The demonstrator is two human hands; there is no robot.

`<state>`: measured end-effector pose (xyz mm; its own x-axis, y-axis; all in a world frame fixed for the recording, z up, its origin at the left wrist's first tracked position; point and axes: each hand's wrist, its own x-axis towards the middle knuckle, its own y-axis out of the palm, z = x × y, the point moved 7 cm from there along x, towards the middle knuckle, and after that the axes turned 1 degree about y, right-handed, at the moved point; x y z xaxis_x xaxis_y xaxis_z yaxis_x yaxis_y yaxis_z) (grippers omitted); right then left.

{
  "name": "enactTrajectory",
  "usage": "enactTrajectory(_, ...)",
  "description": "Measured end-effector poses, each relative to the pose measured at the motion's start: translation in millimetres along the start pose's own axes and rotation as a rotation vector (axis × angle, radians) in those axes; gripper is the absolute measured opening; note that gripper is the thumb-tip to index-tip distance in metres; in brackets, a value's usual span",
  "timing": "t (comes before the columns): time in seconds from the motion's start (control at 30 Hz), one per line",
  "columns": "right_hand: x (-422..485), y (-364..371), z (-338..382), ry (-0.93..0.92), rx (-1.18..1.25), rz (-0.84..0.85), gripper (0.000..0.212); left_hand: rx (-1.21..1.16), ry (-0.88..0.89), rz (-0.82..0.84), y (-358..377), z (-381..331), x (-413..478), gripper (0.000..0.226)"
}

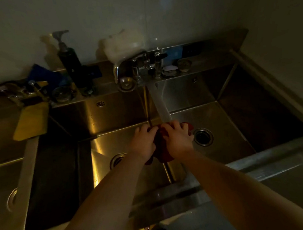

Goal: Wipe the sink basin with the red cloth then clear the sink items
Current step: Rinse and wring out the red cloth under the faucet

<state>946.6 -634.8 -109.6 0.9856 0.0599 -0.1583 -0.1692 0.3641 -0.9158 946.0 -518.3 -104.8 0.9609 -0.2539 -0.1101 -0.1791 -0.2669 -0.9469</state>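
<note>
Your left hand (144, 143) and right hand (178, 140) both curl around one bunched dark-red cloth (163, 152), held in the single white water stream (160, 104) below the curved chrome steel faucet (117, 71). Beneath that faucet sit three stainless steel sink basins (223, 123), each with one round drain (203, 137).

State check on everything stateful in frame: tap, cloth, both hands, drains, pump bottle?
faucet: running, stream lands on the cloth
red cloth: bunched, under the stream
left hand: grips the cloth
right hand: grips the cloth
right basin drain: looks unplugged
middle basin drain: partly hidden by the left arm, cannot tell
strainer: out of any drain, on the back ledge
pump bottle: upright on the ledge
</note>
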Motion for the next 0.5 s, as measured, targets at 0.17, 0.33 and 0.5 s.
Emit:
enactTrajectory(0.17, -35.1, 1.0, 27.0, -0.095, 0.034, -0.043, 0.037, -0.05, -0.049, -0.072, -16.0, 9.2, -53.0, 0.058)
enactTrajectory(0.33, -62.0, 3.7, 65.3, -0.181, 0.147, -0.104, 0.034, -0.019, -0.111, -0.18, -39.0, 25.6, -99.2, 0.057)
enactTrajectory(0.5, -79.9, 7.6, 104.2, -0.269, 0.225, -0.111, 0.034, 0.037, -0.163, -0.208, -65.2, 43.3, -137.7, 0.057)
